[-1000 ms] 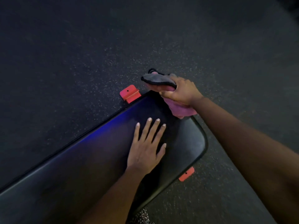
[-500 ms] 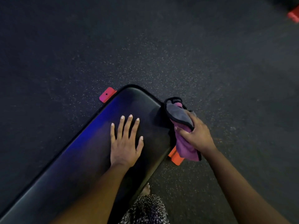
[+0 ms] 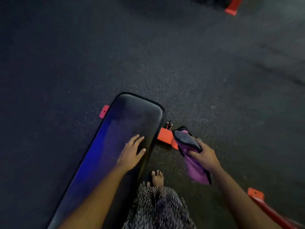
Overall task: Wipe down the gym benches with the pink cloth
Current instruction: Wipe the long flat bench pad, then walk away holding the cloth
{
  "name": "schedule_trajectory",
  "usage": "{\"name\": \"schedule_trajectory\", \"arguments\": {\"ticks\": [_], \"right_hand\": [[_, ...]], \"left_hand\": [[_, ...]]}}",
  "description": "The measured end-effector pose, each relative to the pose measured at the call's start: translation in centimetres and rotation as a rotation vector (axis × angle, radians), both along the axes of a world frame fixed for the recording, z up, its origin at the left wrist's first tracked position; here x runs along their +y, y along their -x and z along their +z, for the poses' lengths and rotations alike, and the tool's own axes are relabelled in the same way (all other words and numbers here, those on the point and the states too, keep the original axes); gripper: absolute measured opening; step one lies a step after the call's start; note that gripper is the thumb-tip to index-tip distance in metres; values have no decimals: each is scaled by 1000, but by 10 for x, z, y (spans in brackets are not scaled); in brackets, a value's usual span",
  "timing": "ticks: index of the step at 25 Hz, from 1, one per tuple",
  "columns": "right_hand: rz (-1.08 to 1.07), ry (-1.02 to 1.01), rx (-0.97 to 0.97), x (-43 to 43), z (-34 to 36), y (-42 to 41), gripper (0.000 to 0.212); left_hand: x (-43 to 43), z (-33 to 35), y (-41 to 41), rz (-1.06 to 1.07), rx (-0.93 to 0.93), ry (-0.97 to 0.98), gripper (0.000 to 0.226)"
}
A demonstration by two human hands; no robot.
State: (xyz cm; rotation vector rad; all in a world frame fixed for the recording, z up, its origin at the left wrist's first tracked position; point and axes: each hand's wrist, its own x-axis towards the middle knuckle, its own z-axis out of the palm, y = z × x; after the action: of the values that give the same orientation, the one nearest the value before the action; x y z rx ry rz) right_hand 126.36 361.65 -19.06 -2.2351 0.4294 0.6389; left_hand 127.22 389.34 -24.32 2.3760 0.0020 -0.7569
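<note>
A long black padded gym bench (image 3: 125, 123) runs from the lower left up to the middle of the view, with a blue sheen along its left side. My left hand (image 3: 132, 151) rests on its right edge, fingers relaxed. My right hand (image 3: 203, 157) grips the pink cloth (image 3: 196, 169), which has a grey face and dark trim. The cloth hangs off to the right of the bench, over the floor beside the red frame foot (image 3: 165, 135), and is not touching the pad.
Dark speckled rubber floor (image 3: 181, 63) lies all around. A small red foot tab (image 3: 104, 111) sticks out at the bench's left. Other red frame pieces show at top right (image 3: 231, 7) and bottom right (image 3: 264, 205). My bare feet (image 3: 157, 178) and patterned skirt stand beside the bench.
My right hand carried the cloth from the bench's far end around its corner and off the right side. My left hand slid toward the bench's right edge, fingers less spread. The view pulled back.
</note>
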Motion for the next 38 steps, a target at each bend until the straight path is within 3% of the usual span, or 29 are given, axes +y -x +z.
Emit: {"name": "schedule_trajectory", "arguments": {"ticks": [3, 7, 12, 16, 23, 32, 38], "right_hand": [[-30, 52, 66, -31, 44, 53, 53], [-241, 125, 89, -81, 79, 130, 56], [-637, 98, 70, -158, 79, 185, 52], [-794, 99, 48, -245, 76, 195, 49], [-941, 17, 83, -413, 86, 153, 54], [-849, -4, -114, -628, 91, -4, 52], [-1018, 0, 88, -767, 88, -38, 54]], "left_hand": [[-12, 45, 30, 28, 154, 173, 45], [-67, 88, 22, -207, 185, 208, 41], [-192, 112, -34, -325, 144, 286, 37], [-330, 132, -85, -484, 90, 284, 33], [-514, 134, -139, -658, 172, 171, 38], [-695, 83, -255, -648, 258, 42, 34], [-916, 98, -341, -845, 263, 7, 40]]}}
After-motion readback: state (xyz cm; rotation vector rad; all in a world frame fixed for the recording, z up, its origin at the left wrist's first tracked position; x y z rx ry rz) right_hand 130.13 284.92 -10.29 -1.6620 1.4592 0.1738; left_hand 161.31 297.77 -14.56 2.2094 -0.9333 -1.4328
